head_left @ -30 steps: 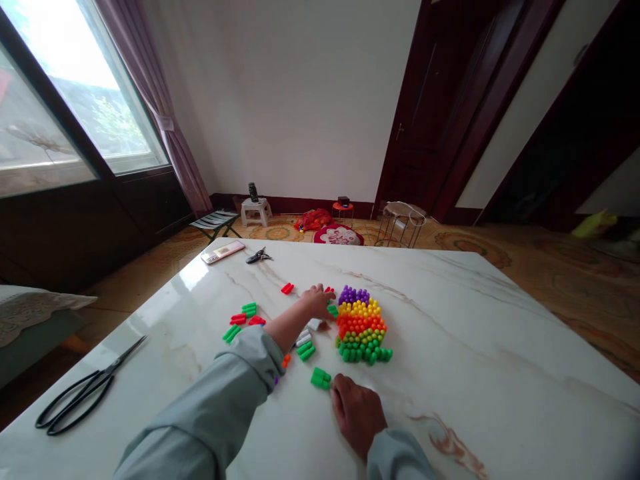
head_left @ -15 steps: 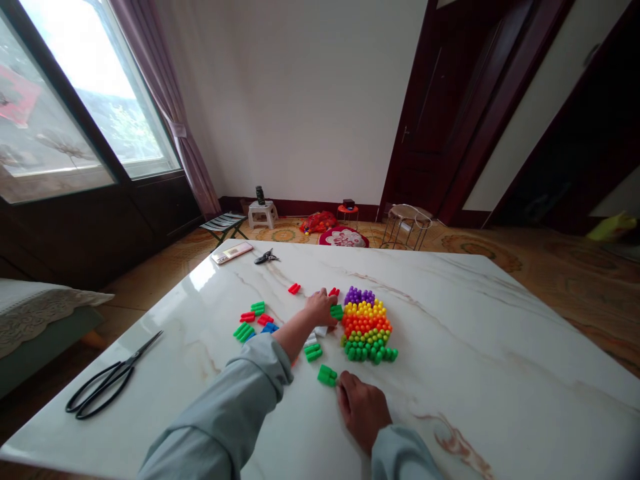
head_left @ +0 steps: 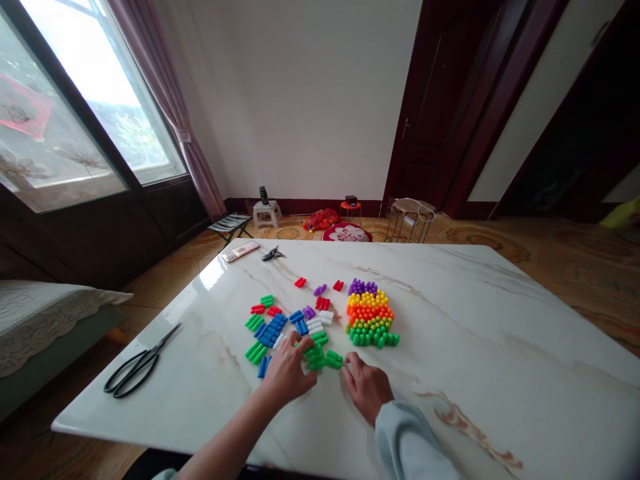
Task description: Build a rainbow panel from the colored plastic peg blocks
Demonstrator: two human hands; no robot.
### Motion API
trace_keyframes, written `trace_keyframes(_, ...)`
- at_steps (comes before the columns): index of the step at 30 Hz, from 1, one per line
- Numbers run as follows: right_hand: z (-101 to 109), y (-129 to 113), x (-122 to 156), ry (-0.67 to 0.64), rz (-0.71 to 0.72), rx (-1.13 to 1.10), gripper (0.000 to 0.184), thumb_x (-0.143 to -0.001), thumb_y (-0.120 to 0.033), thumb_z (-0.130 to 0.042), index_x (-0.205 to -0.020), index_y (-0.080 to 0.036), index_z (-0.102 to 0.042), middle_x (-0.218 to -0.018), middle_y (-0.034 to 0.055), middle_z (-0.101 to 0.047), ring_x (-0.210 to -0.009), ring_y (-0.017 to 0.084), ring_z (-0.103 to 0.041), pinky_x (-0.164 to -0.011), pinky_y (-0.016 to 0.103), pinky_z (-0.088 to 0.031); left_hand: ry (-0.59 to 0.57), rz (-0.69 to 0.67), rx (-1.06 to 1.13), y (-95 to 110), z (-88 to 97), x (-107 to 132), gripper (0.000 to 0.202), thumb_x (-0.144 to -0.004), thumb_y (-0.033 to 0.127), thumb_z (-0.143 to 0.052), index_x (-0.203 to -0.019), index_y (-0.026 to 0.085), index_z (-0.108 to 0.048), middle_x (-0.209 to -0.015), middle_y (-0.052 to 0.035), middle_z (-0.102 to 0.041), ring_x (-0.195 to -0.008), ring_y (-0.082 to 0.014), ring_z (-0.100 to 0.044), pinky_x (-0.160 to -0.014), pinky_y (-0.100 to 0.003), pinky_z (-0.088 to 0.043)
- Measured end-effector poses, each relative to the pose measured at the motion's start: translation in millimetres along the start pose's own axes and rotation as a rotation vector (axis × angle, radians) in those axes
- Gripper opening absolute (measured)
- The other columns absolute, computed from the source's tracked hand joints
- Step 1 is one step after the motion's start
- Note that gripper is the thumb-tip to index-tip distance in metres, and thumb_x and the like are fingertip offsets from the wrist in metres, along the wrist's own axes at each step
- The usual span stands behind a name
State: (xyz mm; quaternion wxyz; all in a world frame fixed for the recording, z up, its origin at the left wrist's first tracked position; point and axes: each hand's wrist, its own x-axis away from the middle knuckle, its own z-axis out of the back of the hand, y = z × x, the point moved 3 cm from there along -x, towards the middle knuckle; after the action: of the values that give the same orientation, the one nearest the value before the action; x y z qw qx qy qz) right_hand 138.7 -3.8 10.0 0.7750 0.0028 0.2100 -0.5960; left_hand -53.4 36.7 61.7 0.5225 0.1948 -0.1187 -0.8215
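Green and plastic-looking, in the head view, the left block (head_left: 315, 358) is at your left hand (head_left: 290, 369), whose fingers are half bent and apart; whether they grip it, one cannot tell. The right block (head_left: 334, 359) lies just right of it, its long axis going left to right and slightly near. Your right hand (head_left: 369, 388) is beside its right end, fingers loosely curled; their hold also cannot be told. Farther away, the knobby assembly (head_left: 371, 313) has five colour bands, purple far, green near. Five red pieces (head_left: 323, 303) and two purple pieces (head_left: 320, 290) lie on the marbled table (head_left: 460, 327).
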Motion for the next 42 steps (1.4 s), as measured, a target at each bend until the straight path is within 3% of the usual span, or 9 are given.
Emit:
trace_keyframes(3, 5.1, -3.2, -0.2, 0.056, 0.084, -0.004, 0.039, -0.094, -0.026, -0.04, -0.132, -0.018, -0.048, -0.114, 0.0106, -0.064, -0.084, 0.017, -0.065, -0.064, 0.025, -0.047, 0.064, 0.057, -0.012, 2.7, -10.9, 15.9, 0.041, -0.065, 0.025, -0.064, -0.105, 0.025, -0.061, -0.105, -0.0064, -0.053, -0.092, -0.0215, -0.058, -0.079, -0.033, -0.05)
trace_keyframes(6, 7.2, -6.7, -1.5, 0.042, 0.183, 0.001, 0.053, -0.09, -0.024, -0.049, -0.142, -0.026, -0.039, -0.133, 0.0089, -0.054, -0.107, 0.021, -0.059, -0.078, 0.029, -0.051, 0.134, 0.097, -0.04, 5.5, -24.9, 11.8, 0.041, -0.07, 0.024, -0.063, -0.11, 0.025, -0.061, -0.112, -0.0081, -0.052, -0.102, -0.0242, -0.057, -0.085, -0.036, -0.05)
trace_keyframes(11, 3.7, -5.8, -5.1, 0.018, 0.179, -0.014, 0.045, -0.084, -0.02, -0.059, -0.129, -0.024, -0.053, -0.129, 0.0076, -0.058, -0.11, 0.022, -0.057, -0.088, 0.032, -0.051, 0.313, 0.085, -0.077, 10.9, -59.6, 5.6, 0.044, -0.077, 0.016, -0.056, -0.121, 0.019, -0.058, -0.13, -0.0146, -0.048, -0.119, -0.0288, -0.05, -0.096, -0.043, -0.045)
trace_keyframes(14, 3.0, -3.1, -6.4, 0.032, 0.107, -0.031, 0.031, -0.083, -0.021, -0.061, -0.114, -0.024, -0.059, -0.119, 0.0079, -0.061, -0.104, 0.021, -0.06, -0.083, 0.03, -0.052, 0.434, 0.022, -0.099, 20.0, -79.8, 9.9, 0.047, -0.078, 0.01, -0.052, -0.124, 0.018, -0.055, -0.138, -0.0153, -0.044, -0.127, -0.0302, -0.043, -0.101, -0.048, -0.041)
trace_keyframes(17, 2.9, -1.4, -6.7, 0.022, 0.08, -0.058, 0.023, -0.084, -0.022, -0.06, -0.106, -0.023, -0.059, -0.109, 0.0069, -0.062, -0.095, 0.019, -0.062, -0.076, 0.028, -0.051, 0.482, -0.022, -0.128, 28.0, -90.3, 13.2, 0.05, -0.079, 0.004, -0.045, -0.126, 0.021, -0.053, -0.141, -0.0142, -0.043, -0.128, -0.0292, -0.042, -0.1, -0.049, -0.042)
trace_keyframes(21, 0.7, 1.9, -6.2, 0.042, 0.059, -0.096, 0.015, -0.085, -0.019, -0.053, -0.099, -0.02, -0.058, -0.097, 0.006, -0.06, -0.087, 0.018, -0.061, -0.073, 0.026, -0.05, 0.485, -0.032, -0.105, 29.6, -90.2, 12.0, 0.048, -0.08, 0.006, -0.045, -0.126, 0.019, -0.053, -0.139, -0.0153, -0.045, -0.126, -0.029, -0.045, -0.098, -0.048, -0.044)
trace_keyframes(30, 1.0, 17.6, -2.1, 0.278, 0.019, -0.166, 0.026, -0.09, -0.02, -0.038, -0.104, -0.016, -0.06, -0.094, 0.0093, -0.064, -0.085, 0.019, -0.063, -0.074, 0.029, -0.051, 0.516, -0.038, -0.068, 28.8, -87.4, 9.7, 0.043, -0.079, 0.007, -0.045, -0.12, 0.016, -0.055, -0.135, -0.0154, -0.047, -0.126, -0.03, -0.044, -0.1, -0.05, -0.043)
trace_keyframes(37, 27.4, 58.3, 3.0, 0.312, -0.218, -0.439, 0.022, -0.088, -0.034, -0.047, -0.088, -0.017, -0.061, -0.076, 0.0061, -0.065, -0.063, 0.016, -0.062, -0.061, 0.028, -0.051, 0.444, 0.01, -0.053, 34.1, -82.3, 9.3, 0.044, -0.078, 0.006, -0.045, -0.119, 0.015, -0.057, -0.139, -0.0156, -0.045, -0.126, -0.0308, -0.043, -0.102, -0.052, -0.04)
trace_keyframes(42, 47.9, 78.3, 5.5, 0.269, -0.17, -0.269, 0.02, -0.086, -0.03, -0.049, -0.084, -0.018, -0.065, -0.083, 0.0076, -0.064, -0.066, 0.017, -0.06, -0.064, 0.029, -0.05, 0.39, 0.055, -0.03, 34.0, -83.5, 8.5, 0.046, -0.076, 0.006, -0.045, -0.119, 0.016, -0.058, -0.141, -0.0149, -0.044, -0.126, -0.0305, -0.043, -0.1, -0.051, -0.04)
